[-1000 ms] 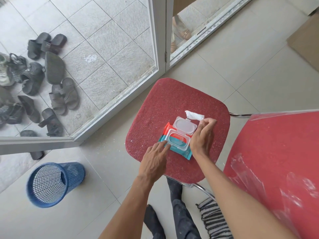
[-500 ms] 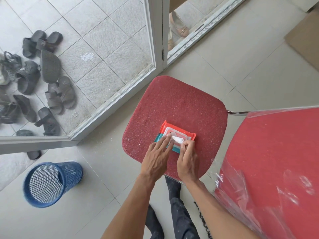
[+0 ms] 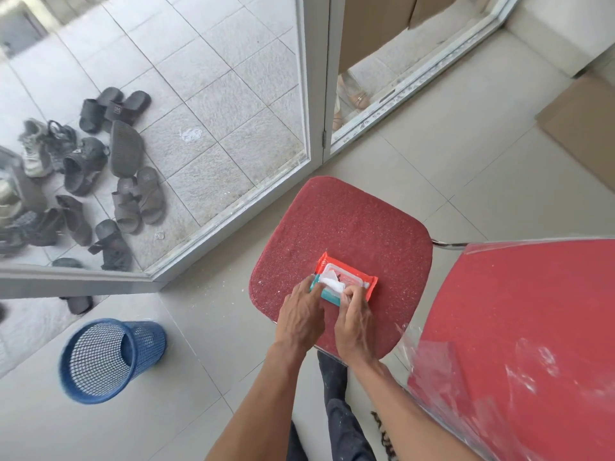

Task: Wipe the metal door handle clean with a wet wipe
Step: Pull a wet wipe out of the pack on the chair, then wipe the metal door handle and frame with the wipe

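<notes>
Pale floor tiles (image 3: pixel 466 181) shine in daylight; a white-framed glass panel (image 3: pixel 216 94) shows scattered sandals (image 3: pixel 83 181) outside; a blue mesh bin (image 3: pixel 109 361) stands near a red padded seat (image 3: pixel 349 221); a plastic-wrapped red seat (image 3: pixel 532 327) stands beside it; cardboard (image 3: pixel 585 118) lies far right.

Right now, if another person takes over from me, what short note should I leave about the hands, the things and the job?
Left hand: fingers straight, pressing on the left end of the wipe pack, which lies on the red chair seat.
Right hand: pinches a white wet wipe over the pack's lid.
Done: one wipe is out of the pack; the lid looks closed.
Left: carry the wipe to the door and wipe the metal handle. The handle is not in view here.
</notes>
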The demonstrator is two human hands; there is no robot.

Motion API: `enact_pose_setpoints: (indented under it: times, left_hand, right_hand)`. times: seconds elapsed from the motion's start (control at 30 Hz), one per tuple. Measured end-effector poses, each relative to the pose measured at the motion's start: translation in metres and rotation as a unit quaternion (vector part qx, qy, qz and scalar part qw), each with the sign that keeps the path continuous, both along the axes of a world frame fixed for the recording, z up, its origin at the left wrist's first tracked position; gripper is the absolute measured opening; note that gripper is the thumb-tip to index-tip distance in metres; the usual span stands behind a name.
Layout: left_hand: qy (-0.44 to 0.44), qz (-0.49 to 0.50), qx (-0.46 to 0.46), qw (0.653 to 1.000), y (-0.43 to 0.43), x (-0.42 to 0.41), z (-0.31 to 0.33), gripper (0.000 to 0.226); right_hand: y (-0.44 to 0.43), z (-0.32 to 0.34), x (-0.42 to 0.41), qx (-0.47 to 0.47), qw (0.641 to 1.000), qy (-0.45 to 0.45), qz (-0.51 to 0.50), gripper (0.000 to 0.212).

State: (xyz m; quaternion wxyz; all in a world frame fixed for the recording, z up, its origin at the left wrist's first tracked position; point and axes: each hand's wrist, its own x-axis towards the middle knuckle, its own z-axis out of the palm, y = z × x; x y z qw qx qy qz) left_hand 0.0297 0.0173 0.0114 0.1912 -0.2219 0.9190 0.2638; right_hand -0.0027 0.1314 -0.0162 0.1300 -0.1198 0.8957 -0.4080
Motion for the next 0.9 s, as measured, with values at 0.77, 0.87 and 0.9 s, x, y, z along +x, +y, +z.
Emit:
enact_pose_setpoints:
  times: [0.77,0.87,0.9]
  left_hand:
    - [0.461,0.449,0.197,0.74,-0.207,0.131,0.457,0.013]
    - [0.519,0.453,0.155,0.708,-0.233,0.176,0.51,0.021]
    - [0.53,0.445,0.136,0.709,-0.239,0.185,0.521,0.021]
  right_hand:
    - [-0.239,0.426,0.116,-0.241,0.922,0.25,0.172,0.003]
    - [-0.267,0.49,0.151,-0.325,0.909,0.189,0.178,0.014]
    - [-0.275,0.506,0.156,-0.362,0.906,0.148,0.165,0.02]
